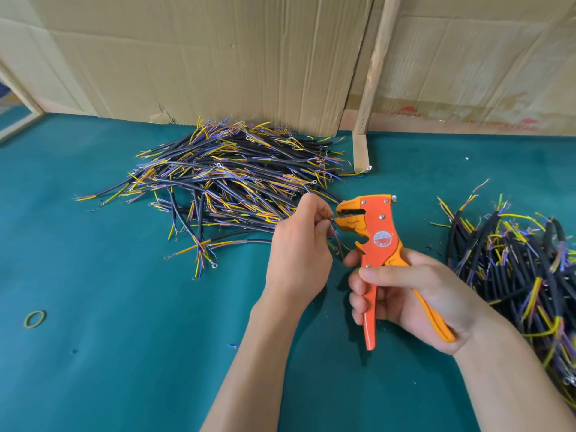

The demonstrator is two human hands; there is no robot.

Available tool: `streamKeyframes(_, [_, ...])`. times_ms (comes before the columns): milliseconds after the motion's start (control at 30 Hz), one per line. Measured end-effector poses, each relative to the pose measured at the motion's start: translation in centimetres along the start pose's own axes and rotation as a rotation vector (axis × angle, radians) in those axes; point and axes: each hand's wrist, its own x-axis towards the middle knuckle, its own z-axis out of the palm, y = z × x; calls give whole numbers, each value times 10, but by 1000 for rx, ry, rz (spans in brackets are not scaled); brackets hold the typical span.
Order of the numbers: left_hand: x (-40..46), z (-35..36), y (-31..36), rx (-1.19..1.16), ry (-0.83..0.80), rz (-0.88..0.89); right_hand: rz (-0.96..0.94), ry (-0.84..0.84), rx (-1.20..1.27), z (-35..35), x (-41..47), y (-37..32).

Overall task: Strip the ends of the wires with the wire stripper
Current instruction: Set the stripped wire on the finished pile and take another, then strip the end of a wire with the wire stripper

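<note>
The left hand (299,244) pinches a thin, bendy wire (333,233) close to its tip at the mouth of the orange wire stripper (374,235), whose hard handles the right hand (414,294) wraps, not yet squeezed together.

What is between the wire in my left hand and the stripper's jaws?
Nothing visible. The left hand pinches the wire right at the mouth of the wire stripper, which the right hand grips by its handles.
</note>
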Motion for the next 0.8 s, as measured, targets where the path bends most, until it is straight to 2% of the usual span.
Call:
streamKeyframes(400, [-5,-4,-3,-10,5,26,-2,21,-23,4,2,-1])
streamKeyframes(800, [-11,2,-5,-13,96,36,15,14,-50,5,2,-1])
